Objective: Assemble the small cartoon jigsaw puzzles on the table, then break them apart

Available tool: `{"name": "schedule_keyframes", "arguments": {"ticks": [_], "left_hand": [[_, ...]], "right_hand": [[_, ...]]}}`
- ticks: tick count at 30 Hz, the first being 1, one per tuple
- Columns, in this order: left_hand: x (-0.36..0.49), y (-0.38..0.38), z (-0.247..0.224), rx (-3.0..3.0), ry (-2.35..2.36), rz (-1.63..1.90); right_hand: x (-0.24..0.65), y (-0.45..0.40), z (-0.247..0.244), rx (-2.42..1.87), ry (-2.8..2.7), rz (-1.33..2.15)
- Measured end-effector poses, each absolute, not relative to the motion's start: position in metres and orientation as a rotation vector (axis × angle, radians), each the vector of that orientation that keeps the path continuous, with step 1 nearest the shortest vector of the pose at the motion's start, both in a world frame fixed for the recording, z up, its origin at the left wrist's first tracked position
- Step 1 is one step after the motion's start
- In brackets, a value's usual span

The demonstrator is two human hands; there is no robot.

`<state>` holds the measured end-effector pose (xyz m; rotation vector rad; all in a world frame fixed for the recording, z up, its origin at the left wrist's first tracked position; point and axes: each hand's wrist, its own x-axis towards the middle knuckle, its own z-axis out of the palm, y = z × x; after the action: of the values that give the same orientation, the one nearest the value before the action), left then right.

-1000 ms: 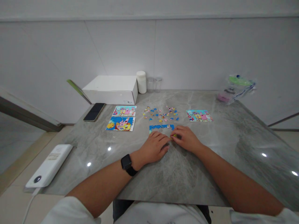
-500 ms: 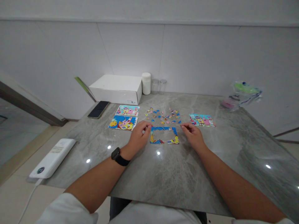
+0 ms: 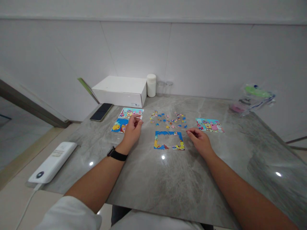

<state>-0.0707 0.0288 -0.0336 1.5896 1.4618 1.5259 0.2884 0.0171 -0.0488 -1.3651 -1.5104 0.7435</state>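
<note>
A partly built jigsaw puzzle (image 3: 181, 140) lies on the table, its blue and yellow border pieces framing a hollow middle and a gap at the near edge. Beyond it several loose puzzle pieces (image 3: 168, 120) are scattered. My left hand (image 3: 133, 128) hovers left of the puzzle, in front of the picture cards (image 3: 116, 126), fingers curled but apart from the thumb; I see nothing in it. To the right of the puzzle rests my right hand (image 3: 199, 140), thumb and fingertips pinched together near its top right corner. Whatever sits between those fingertips is too small to make out.
Another picture card (image 3: 210, 125) lies to the right. At the back stand a white box (image 3: 120, 89), a white bottle (image 3: 151, 86) and two clear jars (image 3: 168, 89). A phone (image 3: 101, 112), a corded white power bank (image 3: 54, 161) and a plastic bag (image 3: 251, 99) lie towards the sides.
My left hand has moved left from the puzzle's upper left corner to the picture cards, its fingers parting. My right hand stays nearly in place. The view has shifted slightly.
</note>
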Motion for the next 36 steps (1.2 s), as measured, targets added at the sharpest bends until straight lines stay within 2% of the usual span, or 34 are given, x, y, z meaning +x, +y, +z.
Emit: {"name": "schedule_keyframes", "arguments": {"ticks": [14,26,32,36], "left_hand": [[-0.055,0.016,-0.036,1.908,1.467,1.262],[-0.058,0.017,-0.04,1.961,1.542,1.266],[-0.061,0.024,-0.015,2.077,1.646,1.202],[-0.062,0.054,0.005,2.218,1.679,0.954]], "right_hand": [[0.29,0.015,-0.049,-1.382,-1.648,0.593],[0.286,0.011,-0.045,-1.34,-1.694,0.577],[0.286,0.014,-0.05,-1.289,-1.722,0.589],[0.284,0.014,-0.051,-1.264,-1.738,0.586]]}}
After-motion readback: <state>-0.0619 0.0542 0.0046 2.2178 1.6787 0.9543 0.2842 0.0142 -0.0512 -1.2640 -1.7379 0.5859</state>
